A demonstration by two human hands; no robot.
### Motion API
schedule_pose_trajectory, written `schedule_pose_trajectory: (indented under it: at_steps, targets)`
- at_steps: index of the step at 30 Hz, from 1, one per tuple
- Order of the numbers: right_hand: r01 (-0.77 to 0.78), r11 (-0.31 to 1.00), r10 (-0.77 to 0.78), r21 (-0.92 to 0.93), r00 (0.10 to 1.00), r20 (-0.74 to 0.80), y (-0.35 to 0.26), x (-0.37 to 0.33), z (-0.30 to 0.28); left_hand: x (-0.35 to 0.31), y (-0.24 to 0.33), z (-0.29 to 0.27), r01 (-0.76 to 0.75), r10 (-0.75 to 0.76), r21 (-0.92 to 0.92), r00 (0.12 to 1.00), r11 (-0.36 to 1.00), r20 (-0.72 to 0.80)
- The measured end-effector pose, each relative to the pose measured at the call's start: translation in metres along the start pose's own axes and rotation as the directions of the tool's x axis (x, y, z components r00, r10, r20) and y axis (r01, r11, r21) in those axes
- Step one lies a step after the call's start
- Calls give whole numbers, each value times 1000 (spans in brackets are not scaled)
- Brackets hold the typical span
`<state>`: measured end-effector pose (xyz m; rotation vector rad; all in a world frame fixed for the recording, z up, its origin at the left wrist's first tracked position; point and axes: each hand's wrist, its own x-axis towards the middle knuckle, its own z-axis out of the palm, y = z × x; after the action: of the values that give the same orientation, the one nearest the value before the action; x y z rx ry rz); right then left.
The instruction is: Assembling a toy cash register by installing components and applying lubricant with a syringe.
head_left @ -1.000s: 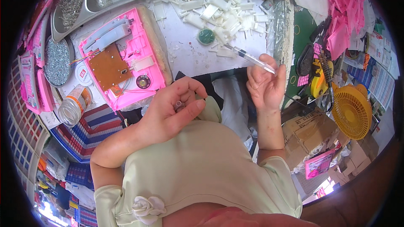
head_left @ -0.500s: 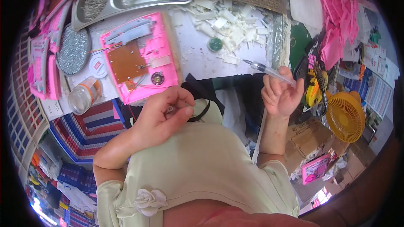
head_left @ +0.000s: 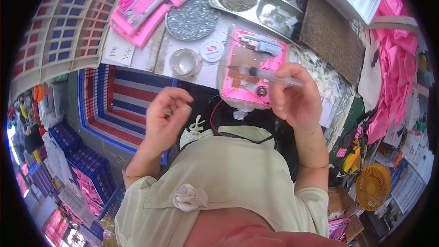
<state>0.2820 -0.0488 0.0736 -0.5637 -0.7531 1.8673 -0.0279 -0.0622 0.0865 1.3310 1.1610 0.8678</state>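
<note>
While a person in a pale green top (head_left: pixel 233 167) is filling the lower middle of the frame, a white desk (head_left: pixel 206 76) is stretching across the upper middle. A pale plastic crate (head_left: pixel 68 72) is occupying the upper left. Along the top, a metal tray (head_left: pixel 258 1) is holding small parts, and a rough brown mat (head_left: pixel 331 36) is lying to its right. Near the centre, an opened pink casing (head_left: pixel 240 93) is resting on the desk, showing a board and wires inside. A round mass of silvery pieces (head_left: pixel 192 17) is sitting up and left of it.

The right hand (head_left: pixel 299 98) is hovering right of centre, while the left hand (head_left: pixel 167 119) is hanging left of centre, off the desk's near edge. Between the left hand and the silvery pieces, a clear jar (head_left: pixel 184 62) is standing. The right fingers are gripping a clear syringe (head_left: pixel 270 75), which is pointing left across the view of the casing; whether they are touching, I cannot tell. A white lid (head_left: pixel 212 51) is lying beside the jar. The left fingers are curling around a small pale piece (head_left: pixel 168 112), too blurred to identify.
</note>
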Motion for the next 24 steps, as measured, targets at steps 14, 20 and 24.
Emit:
schedule_pose_trajectory:
  at_steps: [14,20,24]
  targets:
    - [295,-295,168,-909,952,255,30,143,100,82,-11,-56,-279,288,333,957,901,24]
    - [286,-339,77,-896,958,277,43,146,87,85,-29,-50,-236,238,156,971,959,9]
    - [209,-89,58,-974,977,204,40,148,85,86,-33,-49,-266,252,242,964,933,87]
